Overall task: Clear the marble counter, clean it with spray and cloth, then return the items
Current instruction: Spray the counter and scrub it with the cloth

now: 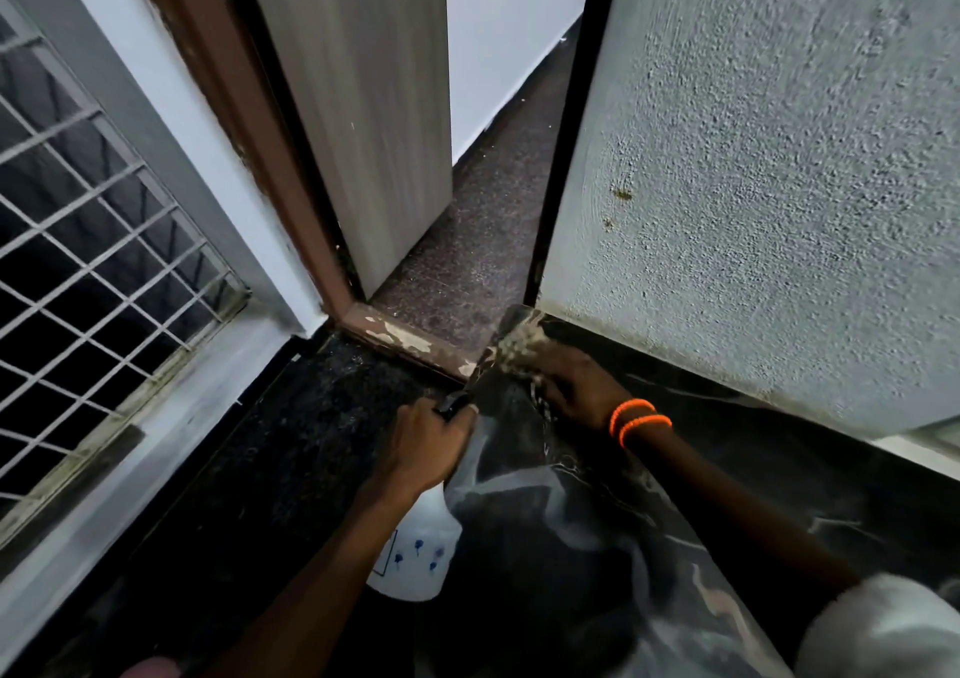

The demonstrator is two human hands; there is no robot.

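Observation:
The dark marble counter (571, 547) with white veins runs from the bottom middle toward the doorway. My left hand (428, 446) grips the black trigger head of a white spray bottle (415, 558) that hangs beside the counter's left edge. My right hand (576, 384), with orange bead bracelets at the wrist, presses a checked cloth (519, 347) flat on the counter's far end, next to the wall. The cloth is blurred and partly hidden under my fingers.
A rough grey wall (769, 184) stands right behind the counter on the right. An open grey door (363, 121) in a brown frame leads to a speckled floor (478, 241). A barred window (88, 241) is at the left, above a dark floor (234, 469).

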